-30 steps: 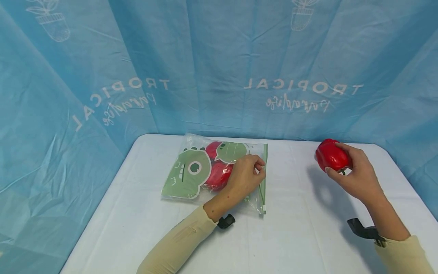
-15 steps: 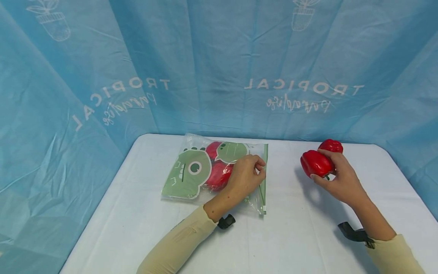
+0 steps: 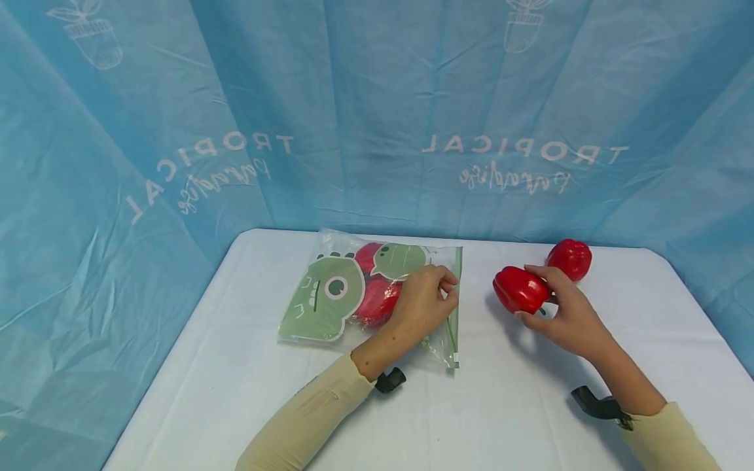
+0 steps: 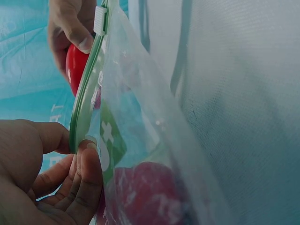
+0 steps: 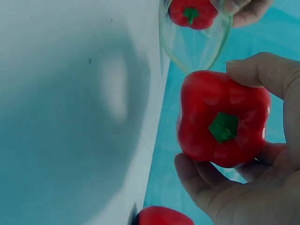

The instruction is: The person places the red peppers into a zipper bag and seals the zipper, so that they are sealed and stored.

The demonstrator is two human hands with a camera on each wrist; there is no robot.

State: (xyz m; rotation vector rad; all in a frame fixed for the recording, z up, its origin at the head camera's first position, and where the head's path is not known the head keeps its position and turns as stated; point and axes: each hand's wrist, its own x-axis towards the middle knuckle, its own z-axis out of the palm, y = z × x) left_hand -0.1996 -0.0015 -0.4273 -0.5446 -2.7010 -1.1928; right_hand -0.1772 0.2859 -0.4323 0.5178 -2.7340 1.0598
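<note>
A clear zip bag [image 3: 312, 314] with green dinosaur prints lies on the table, its green-edged mouth facing right. Red bell peppers [image 3: 374, 304] show through its plastic. My left hand [image 3: 421, 294] pinches the upper edge of the mouth between thumb and fingers, and the left wrist view has the mouth parted, with a white slider [image 4: 100, 19] at one end. My right hand [image 3: 571, 324] grips another red bell pepper [image 3: 517, 289] above the table, right of the bag. The right wrist view shows its green stem [image 5: 223, 127] turned toward the wrist.
One more red bell pepper [image 3: 570, 259] lies at the back right of the white-covered table [image 3: 471, 418]. Behind the table hangs a blue printed curtain [image 3: 377, 118]. Black straps [image 3: 597, 402] sit at both wrists.
My right hand has carried its bell pepper leftward and slightly nearer, toward the bag, uncovering the bell pepper at the back right. The left hand and bag have stayed put.
</note>
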